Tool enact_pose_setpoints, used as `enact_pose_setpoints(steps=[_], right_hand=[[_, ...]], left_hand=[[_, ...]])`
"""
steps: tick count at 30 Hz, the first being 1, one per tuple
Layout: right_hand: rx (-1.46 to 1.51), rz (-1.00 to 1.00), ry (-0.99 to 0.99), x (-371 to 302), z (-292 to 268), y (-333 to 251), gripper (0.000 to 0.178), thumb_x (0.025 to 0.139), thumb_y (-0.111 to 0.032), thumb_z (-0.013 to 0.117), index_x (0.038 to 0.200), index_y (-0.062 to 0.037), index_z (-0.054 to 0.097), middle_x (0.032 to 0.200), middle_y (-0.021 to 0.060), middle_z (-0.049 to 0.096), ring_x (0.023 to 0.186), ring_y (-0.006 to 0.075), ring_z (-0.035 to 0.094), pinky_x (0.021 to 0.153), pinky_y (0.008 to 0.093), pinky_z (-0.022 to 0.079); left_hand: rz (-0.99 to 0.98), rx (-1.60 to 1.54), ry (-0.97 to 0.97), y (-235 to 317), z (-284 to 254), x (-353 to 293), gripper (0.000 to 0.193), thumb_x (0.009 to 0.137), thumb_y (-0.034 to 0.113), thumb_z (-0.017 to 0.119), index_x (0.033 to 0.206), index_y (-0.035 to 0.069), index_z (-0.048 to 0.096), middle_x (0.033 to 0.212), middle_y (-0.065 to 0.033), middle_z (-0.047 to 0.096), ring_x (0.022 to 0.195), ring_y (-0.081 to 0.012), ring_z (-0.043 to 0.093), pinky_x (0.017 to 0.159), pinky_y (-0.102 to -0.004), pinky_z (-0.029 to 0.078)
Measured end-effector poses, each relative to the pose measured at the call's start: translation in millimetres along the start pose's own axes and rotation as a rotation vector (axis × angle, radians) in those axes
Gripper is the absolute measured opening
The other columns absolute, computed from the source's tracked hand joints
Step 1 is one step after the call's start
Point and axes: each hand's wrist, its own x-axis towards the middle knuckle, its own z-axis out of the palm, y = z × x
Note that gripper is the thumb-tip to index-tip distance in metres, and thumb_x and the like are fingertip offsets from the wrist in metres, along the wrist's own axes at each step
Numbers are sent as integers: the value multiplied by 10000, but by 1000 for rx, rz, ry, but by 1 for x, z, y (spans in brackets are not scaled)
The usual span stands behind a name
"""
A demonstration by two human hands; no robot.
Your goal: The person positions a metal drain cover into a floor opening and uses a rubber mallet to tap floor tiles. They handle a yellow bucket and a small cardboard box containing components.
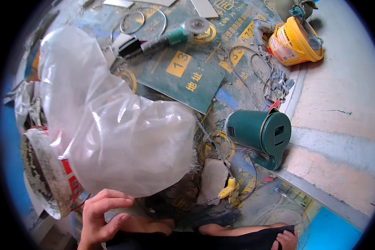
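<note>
My left hand is raised at the lower left, its fingers bent and the thumb apart, with nothing in it. Just beyond it bulges a large translucent plastic bag. The bag leans against a dirty white bucket with a red-and-white label; whether they touch my fingertips I cannot tell. At the lower right my right hand has its fingers curled at the edge of the black shorts over my legs. Part of that hand is cut off by the lower rim.
A green lidded jug lies on its side. Beyond are an angle grinder and a yellow bucket. A yellow connector on a cord and a broken slab lie nearer, on dusty green floor sheeting. A pale ledge runs along the right.
</note>
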Motion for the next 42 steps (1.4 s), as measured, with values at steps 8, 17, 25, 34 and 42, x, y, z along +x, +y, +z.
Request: enact_pose_setpoints(steps=[8,17,25,34,42], right_hand=[[155,-119,116,43,2,11,113,813,-82,695,895,-24,645,922,130,675,903,325,660,859,452,518],[196,-96,-44,75,-8,4,121,827,-87,708,909,-17,653,931,146,663,905,343,634,863,453,503],[27,-278,-23,52,-10,-15,160,787,-250,709,850,-104,701,896,74,699,864,305,660,816,438,511],[132,-375,-269,29,-39,2,171,870,-169,636,963,-33,680,1000,168,675,956,338,633,887,452,484],[-37,-392,-222,-29,-139,-92,194,846,-206,615,910,-26,650,956,191,664,907,362,622,919,478,481]], left_hand=[[303,416,-363,107,44,-32,168,785,162,711,861,28,644,1116,-129,653,971,-310,608,867,-403,485],[481,822,-568,75,142,-51,324,812,267,594,1036,35,623,977,-104,587,949,-250,533,817,-377,412],[522,957,-598,71,167,-24,235,831,337,557,796,158,704,856,-16,678,852,-229,632,682,-415,420],[150,823,-442,76,190,-13,271,711,280,711,910,97,738,928,-94,694,903,-284,633,794,-452,457],[-151,354,123,118,166,-157,243,750,200,682,977,121,650,962,-84,637,971,-286,594,802,-422,471]])
